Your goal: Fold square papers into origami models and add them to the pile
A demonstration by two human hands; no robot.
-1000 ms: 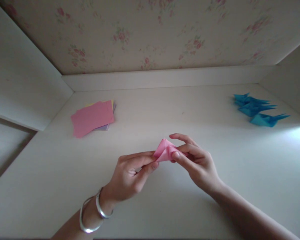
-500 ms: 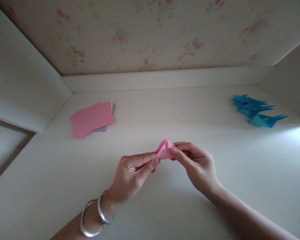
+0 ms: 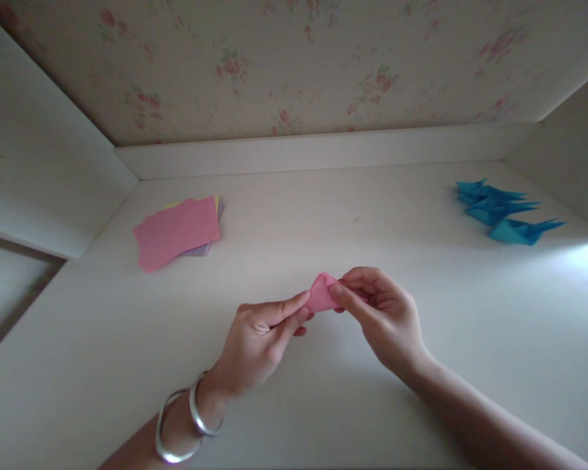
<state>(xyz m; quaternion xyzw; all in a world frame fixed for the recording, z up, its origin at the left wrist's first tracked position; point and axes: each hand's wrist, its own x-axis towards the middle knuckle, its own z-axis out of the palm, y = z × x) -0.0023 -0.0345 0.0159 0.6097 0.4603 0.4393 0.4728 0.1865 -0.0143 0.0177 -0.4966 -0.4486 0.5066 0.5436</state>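
L hand point(image 3: 255, 343) in from lower L, fingers nearly straight, pinching L edge of small pink folded paper point(image 3: 322, 299); R hand point(image 3: 389, 320) from lower R, thumb on near face, fingers bent, gripping R side. Paper smooth, peaked, mid-view over white tabletop point(image 3: 318, 405). Shiny bangles point(image 3: 194, 408), L wrist. Far L: flat sheets point(image 3: 176, 232), pink topmost, yellow/purple edges showing. Far R: pointed blue paper folds point(image 3: 514, 232), grouped.

Markings: none legible. No text, label, brand, number or sign can be read on any surface in the head view.
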